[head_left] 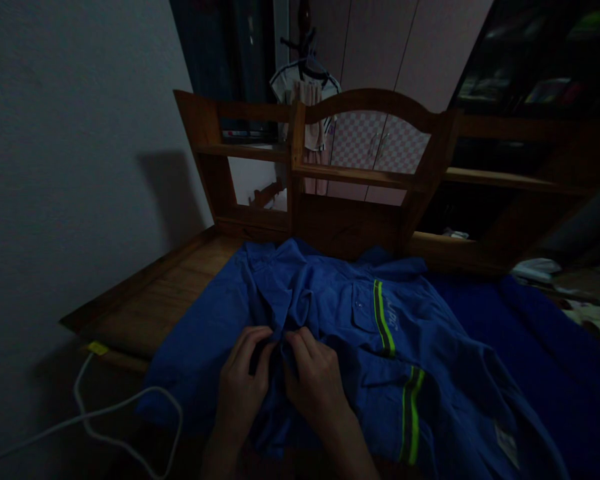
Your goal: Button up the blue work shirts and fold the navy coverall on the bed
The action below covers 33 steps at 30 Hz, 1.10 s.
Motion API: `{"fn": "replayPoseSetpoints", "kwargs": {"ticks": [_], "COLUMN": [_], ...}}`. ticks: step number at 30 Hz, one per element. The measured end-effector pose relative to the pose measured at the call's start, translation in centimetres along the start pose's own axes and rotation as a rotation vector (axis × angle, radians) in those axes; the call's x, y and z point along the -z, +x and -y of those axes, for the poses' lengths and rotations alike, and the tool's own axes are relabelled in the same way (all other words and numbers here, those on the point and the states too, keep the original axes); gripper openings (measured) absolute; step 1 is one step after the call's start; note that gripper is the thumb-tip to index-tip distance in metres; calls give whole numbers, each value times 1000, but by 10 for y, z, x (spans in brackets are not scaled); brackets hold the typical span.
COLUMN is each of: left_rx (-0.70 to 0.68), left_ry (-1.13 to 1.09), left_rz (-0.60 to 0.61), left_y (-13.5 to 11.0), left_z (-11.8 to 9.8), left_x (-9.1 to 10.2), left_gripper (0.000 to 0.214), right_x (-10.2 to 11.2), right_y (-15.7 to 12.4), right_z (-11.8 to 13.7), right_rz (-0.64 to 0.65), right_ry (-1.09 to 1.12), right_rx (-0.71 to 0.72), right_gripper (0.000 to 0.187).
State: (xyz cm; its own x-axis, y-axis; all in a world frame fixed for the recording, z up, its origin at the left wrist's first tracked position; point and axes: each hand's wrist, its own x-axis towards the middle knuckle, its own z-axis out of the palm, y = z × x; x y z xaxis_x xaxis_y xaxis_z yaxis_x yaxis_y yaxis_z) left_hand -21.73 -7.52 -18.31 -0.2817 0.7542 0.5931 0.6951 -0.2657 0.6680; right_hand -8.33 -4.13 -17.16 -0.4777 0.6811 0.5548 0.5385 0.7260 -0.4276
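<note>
The left hand (243,380) and right hand (316,377) pinch the jacket (330,293), fingertips close together; small, even grips should keep it from twisting.

We hold both bare hands out before us, low and close together, their fingertips nearly meeting. Our left hand (241,370) is arched, the fingers (250,335) bent together and the thumb (263,367) brought up toward their tips in a pinch, leaving a dark hollow between. Our right hand (316,367) shows us its back, the fingers curled over and pointing inward to the left; where its thumb ends is too dim to tell. Our left forearm (221,459) comes up fairly steeply, leaning a little rightward; our right forearm (351,445) slants in leftward. Both wrists look roughly straight.
</note>
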Motion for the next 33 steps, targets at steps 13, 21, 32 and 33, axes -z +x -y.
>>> {"fn": "replayPoseSetpoints", "kwargs": {"ticks": [13,21,32,33], "left_rx": [166,162,318,319], "left_ry": [-192,-196,-141,-142], "left_rz": [8,15,7,4], "left_y": [1,5,0,0], "left_z": [-12,-12,1,1], "left_x": [-10,-11,-15,-15], "left_gripper": [16,17,26,26], "right_x": [-1,1,4,5], "right_y": [0,1,1,1], "right_z": [-1,1,3,3], "right_rz": [-12,49,80,82], "right_ry": [23,-8,29,33], "right_rx": [-40,-85,-85,-84], "right_gripper": [30,37,52,52]}}
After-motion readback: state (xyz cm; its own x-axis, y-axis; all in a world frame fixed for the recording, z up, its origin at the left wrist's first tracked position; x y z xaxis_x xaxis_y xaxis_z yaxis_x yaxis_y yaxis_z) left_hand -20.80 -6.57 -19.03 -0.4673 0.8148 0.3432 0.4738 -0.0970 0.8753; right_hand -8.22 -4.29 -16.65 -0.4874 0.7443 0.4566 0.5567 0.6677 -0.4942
